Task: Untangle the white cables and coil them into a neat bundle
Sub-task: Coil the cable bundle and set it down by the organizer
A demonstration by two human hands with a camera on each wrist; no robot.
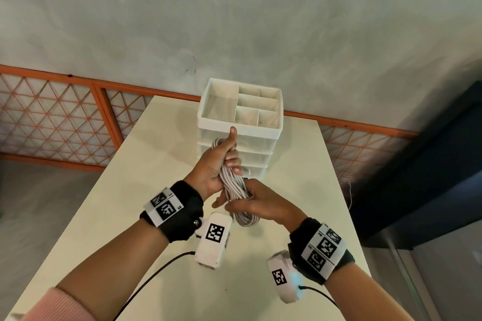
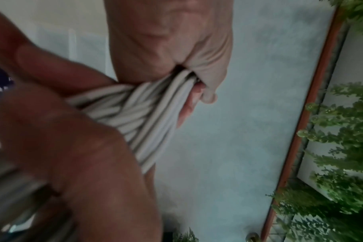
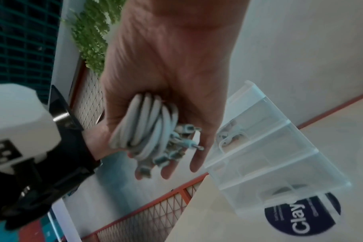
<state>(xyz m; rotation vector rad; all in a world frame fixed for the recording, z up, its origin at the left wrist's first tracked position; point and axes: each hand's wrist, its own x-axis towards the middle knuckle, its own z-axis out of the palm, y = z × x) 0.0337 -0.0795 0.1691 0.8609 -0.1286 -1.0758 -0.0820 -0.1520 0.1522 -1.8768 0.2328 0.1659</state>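
Head view: both hands are raised over the cream table [image 1: 161,138], in front of a white drawer organizer [image 1: 241,112]. The white cables [image 1: 232,187] hang as a long skein of many parallel loops between them. The left hand [image 1: 214,167] grips the upper part, fingers curled round it and thumb upright. The right hand [image 1: 258,203] is wrapped round the lower part, a loop end drooping beneath it.

Left wrist view: blurred. The strands [image 2: 147,117] run side by side out of the left fist and fan slightly.

Right wrist view: the right hand [image 3: 168,68] cradles the loops [image 3: 147,124], fingers curled loosely under them; several plugs [image 3: 176,147] stick out at one side.

Judgement: light, soft, smooth-jacketed cord, likely to spring open or slip strand by strand. Best held round the whole skein at mid-length, plug ends tucked in.
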